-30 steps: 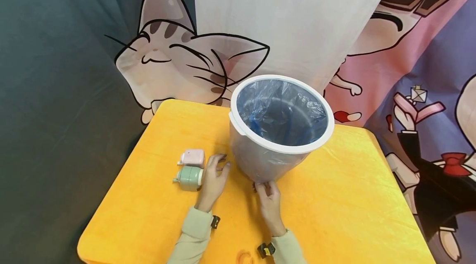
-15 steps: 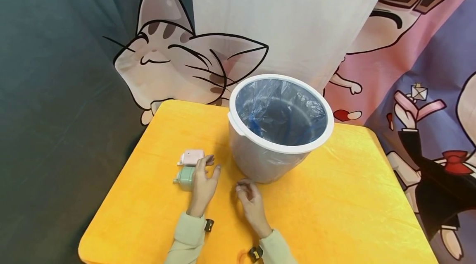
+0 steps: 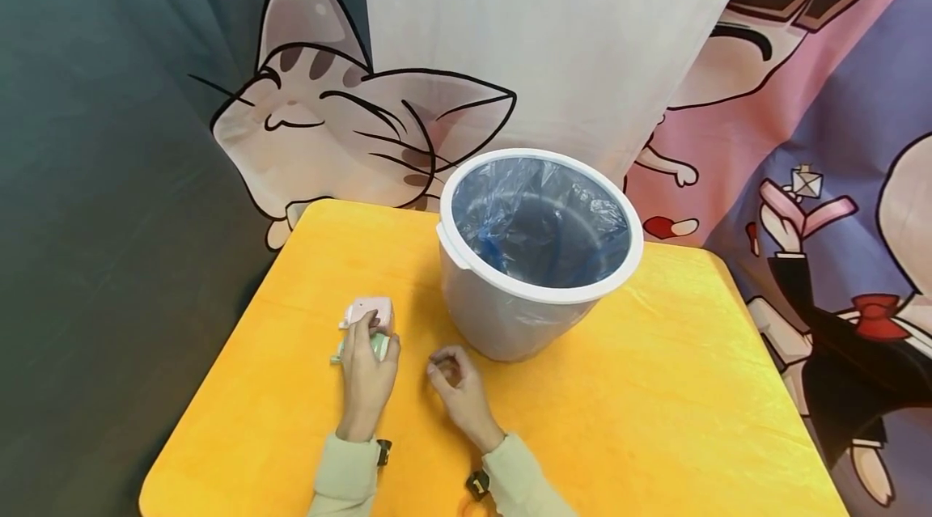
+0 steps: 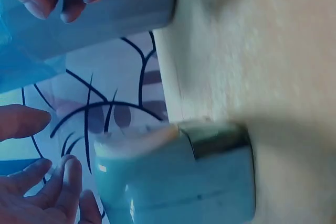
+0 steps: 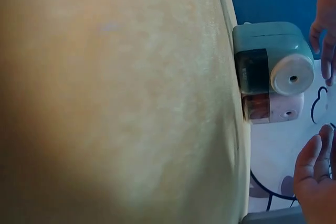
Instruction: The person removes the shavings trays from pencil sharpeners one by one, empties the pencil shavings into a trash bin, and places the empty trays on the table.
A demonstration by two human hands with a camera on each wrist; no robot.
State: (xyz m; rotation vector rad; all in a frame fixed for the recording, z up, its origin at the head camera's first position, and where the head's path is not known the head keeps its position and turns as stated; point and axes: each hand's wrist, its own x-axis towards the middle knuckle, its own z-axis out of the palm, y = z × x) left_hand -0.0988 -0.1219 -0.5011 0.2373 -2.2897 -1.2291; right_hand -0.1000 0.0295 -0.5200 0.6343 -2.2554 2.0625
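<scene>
My left hand (image 3: pixel 367 379) hovers over the green pencil sharpener (image 3: pixel 380 347), fingers spread and partly covering it. In the left wrist view its fingers are apart from the sharpener's body (image 4: pixel 173 187). A pink pencil sharpener (image 3: pixel 377 307) stands just behind the green one. Both show a round front with a hole and a dark drawer in the right wrist view, the green sharpener (image 5: pixel 275 38) being the larger. My right hand (image 3: pixel 466 404) floats over the table, fingers loosely bent, holding nothing. Near it stands a white bin (image 3: pixel 502 327) lined with a clear bluish bag.
A yellow cloth covers the table (image 3: pixel 655 404). The bin takes up the back middle of it. An orange ring shape (image 3: pixel 476 510) shows at the front edge. Cartoon-printed curtains (image 3: pixel 320 137) hang behind and at the sides.
My left hand has moved left, from beside the sharpeners to over the green one. My right hand has left the base of the bin and come left. Bin and sharpeners stay put.
</scene>
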